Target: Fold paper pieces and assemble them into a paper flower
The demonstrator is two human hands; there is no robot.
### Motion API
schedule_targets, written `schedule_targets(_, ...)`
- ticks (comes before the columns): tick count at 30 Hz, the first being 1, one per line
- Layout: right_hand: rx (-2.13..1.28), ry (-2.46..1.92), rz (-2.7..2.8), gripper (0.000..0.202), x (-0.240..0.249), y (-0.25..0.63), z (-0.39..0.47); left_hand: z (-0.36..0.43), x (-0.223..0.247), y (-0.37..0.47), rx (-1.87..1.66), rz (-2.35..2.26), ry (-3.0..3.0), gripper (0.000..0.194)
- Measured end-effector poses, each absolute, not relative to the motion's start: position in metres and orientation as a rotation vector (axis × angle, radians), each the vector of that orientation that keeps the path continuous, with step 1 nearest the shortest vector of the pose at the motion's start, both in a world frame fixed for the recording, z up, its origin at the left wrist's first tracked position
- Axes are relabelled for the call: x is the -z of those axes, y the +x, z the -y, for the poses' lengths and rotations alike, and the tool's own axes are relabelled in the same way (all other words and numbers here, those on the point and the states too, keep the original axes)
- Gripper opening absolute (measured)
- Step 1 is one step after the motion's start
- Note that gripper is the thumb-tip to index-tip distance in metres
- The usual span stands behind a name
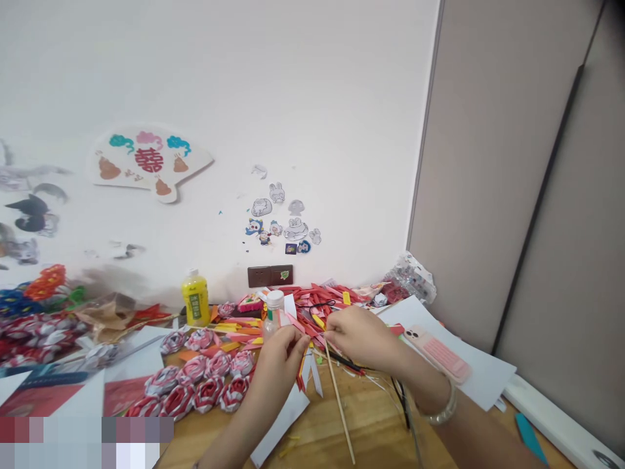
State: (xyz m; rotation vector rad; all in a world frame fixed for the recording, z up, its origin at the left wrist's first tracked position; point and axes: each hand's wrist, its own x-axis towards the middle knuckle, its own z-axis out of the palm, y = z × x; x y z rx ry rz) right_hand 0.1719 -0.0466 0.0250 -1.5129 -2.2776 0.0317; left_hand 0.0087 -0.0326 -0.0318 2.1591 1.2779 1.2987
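Your left hand (pixel 284 352) is pinching a pink strip (pixel 295 322) below the frame's centre, while your right hand (pixel 359 335) is hovering beside it, grip unclear, and a wooden stick (pixel 339 398) is slanting toward the bottom edge.

A fan-shaped cutout (pixel 149 176) hangs on the wall (pixel 317 78).

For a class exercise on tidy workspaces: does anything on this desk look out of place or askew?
The red strips lie in a jumbled heap toward the back, odd against the rosettes grouped on the left. Nothing looks clearly spilled.
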Motion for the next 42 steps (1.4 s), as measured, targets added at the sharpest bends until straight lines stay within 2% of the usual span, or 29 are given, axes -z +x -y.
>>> schedule_targets(2, 0.170, -1.671, 2.205, 0.020, -0.025, 0.149, 0.062, 0.035, 0.034, 0.010, -1.337, -1.298, 2.217, 0.027)
schedule_targets(5, 0.188, -1.721, 2.168, 0.013, -0.006, 0.114, 0.077, 0.037, 0.034, 0.008, -1.447, -1.375, 2.187, 0.027)
schedule_targets(9, 0.164, -1.538, 2.020, 0.019, 0.021, 0.101, 0.075, 0.036, 0.033, 0.002, -1.582, -1.388, 2.095, 0.023)
schedule_targets(13, -0.101, -1.312, 1.924, 0.020, 0.012, 0.132, 0.061, 0.031, 0.030, -0.002, -1.570, -1.253, 2.179, 0.020)
schedule_targets(17, -0.320, -1.151, 2.077, 0.019, -0.005, 0.170, 0.045, 0.027, 0.025, -0.006, -1.273, -1.086, 2.310, 0.022)
schedule_targets(20, -0.691, -1.029, 2.128, 0.021, 0.000, 0.182, 0.031, 0.028, 0.023, -0.005, -1.152, -1.017, 2.271, 0.029)
schedule_targets(22, -0.912, -0.964, 2.044, 0.027, 0.014, 0.179, 0.025, 0.029, 0.025, -0.003, -1.210, -1.018, 2.169, 0.031)
schedule_targets(25, -1.036, -0.885, 1.949, 0.034, 0.041, 0.162, 0.028, 0.028, 0.032, -0.001, -1.382, -1.122, 2.046, 0.032)
schedule_targets(30, -0.828, -0.948, 1.893, 0.031, 0.053, 0.147, 0.061, 0.020, 0.041, -0.003, -1.546, -1.285, 2.213, 0.027)
schedule_targets(37, -0.736, -1.085, 1.653, 0.032, 0.013, 0.179, 0.054, 0.025, 0.031, 0.000, -1.313, -1.147, 2.286, 0.030)
schedule_targets(42, -0.752, -1.142, 1.534, 0.030, 0.018, 0.204, 0.028, 0.026, 0.021, -0.007, -1.292, -1.171, 2.093, 0.025)
